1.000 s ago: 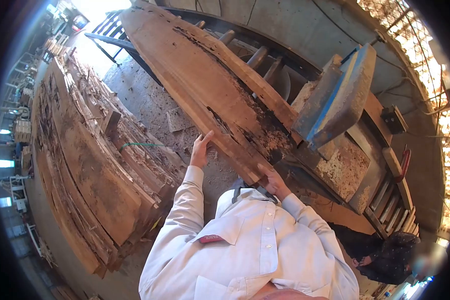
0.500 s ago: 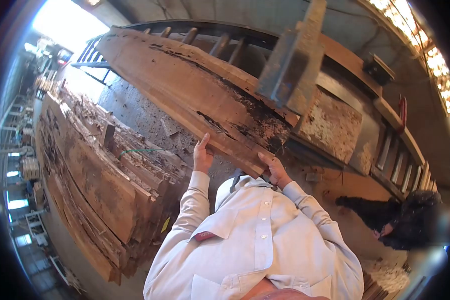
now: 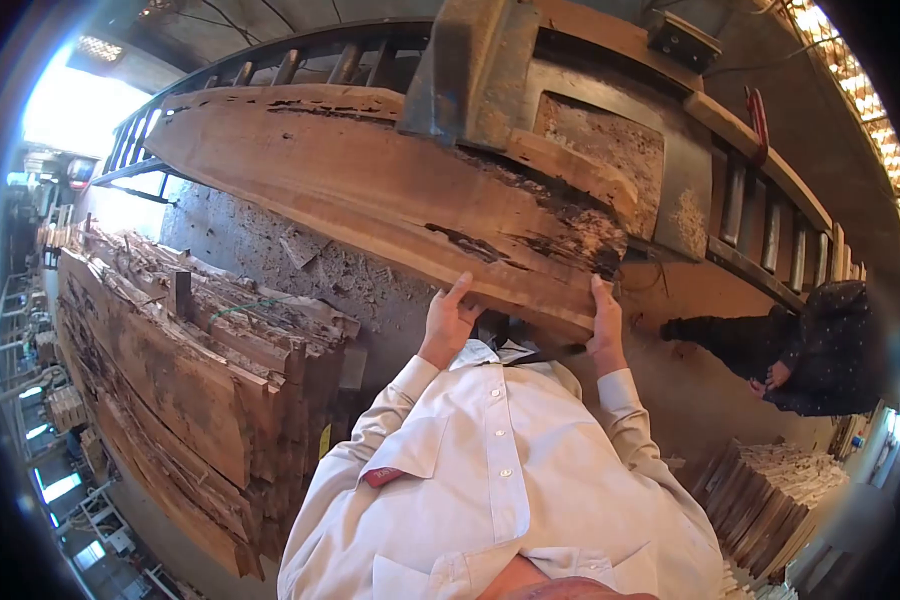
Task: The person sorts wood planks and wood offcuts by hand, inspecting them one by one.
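A long wooden slab [image 3: 360, 180] with a dark, rotten patch at its near right end lies across a roller conveyor, partly under a metal machine head [image 3: 470, 80]. My left hand [image 3: 450, 325] holds the slab's near edge, thumb on top and fingers largely hidden beneath. At the end corner, my right hand [image 3: 606, 325] grips with its thumb up against the wood; its other fingers are mostly out of sight. Both hands are closed on the same slab.
Stacked rough slabs [image 3: 160, 350] stand at left. Conveyor rollers [image 3: 770, 235] continue to the right, where a person in dark clothing [image 3: 820, 345] stands. Cut boards [image 3: 770, 500] are piled at lower right. Debris litters the floor [image 3: 240, 225].
The slab's near end has shifted rightward past the machine head, and both hands have moved right with it. My right hand now sits more upright at the end corner. The view has turned somewhat.
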`<state>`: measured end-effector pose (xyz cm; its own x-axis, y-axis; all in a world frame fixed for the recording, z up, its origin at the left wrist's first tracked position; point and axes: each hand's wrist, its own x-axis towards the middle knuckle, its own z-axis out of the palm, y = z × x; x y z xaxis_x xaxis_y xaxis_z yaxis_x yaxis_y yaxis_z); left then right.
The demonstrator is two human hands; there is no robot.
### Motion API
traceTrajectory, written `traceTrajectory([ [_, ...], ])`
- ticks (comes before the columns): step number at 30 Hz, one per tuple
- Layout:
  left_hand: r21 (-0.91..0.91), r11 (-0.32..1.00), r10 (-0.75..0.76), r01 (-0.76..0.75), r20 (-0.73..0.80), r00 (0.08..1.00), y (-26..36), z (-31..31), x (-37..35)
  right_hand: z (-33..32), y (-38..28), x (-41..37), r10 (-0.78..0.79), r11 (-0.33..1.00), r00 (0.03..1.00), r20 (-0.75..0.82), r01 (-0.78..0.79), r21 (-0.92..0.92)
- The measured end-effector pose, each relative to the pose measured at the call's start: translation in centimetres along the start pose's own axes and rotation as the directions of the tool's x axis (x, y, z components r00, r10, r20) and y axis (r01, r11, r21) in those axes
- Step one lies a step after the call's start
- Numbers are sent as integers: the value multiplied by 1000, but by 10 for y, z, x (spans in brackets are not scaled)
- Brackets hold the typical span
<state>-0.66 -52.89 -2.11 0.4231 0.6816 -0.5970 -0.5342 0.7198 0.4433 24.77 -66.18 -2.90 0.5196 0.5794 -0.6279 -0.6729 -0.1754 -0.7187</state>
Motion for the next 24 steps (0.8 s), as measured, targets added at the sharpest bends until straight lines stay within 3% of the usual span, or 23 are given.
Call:
traceTrajectory([
  [5,60,965,-261,254,194,946,-29,-27,7,-52,-9,1,-82,996,989,-124,79,-30],
  [7,61,975,-224,216,223,949,-26,-56,21,-58,-9,-2,-172,985,971,-168,168,-41],
  [9,-76,988,-119,137,202,972,-9,-78,35,-69,-11,-2,-129,992,974,-186,130,-6],
  [11,-74,997,21,-20,6,1000,20,-36,18,-78,-15,2,-116,992,974,-193,123,21],
  [17,-175,984,-5,25,113,994,55,-50,61,-77,-23,1,-24,994,996,-91,34,102],
  [20,-57,994,94,-96,-28,995,47,-34,58,-78,-27,0,31,990,999,-23,-27,137],
  [24,-67,995,71,-72,-19,997,49,-36,60,-91,-17,4,66,983,998,-9,-64,170],
])
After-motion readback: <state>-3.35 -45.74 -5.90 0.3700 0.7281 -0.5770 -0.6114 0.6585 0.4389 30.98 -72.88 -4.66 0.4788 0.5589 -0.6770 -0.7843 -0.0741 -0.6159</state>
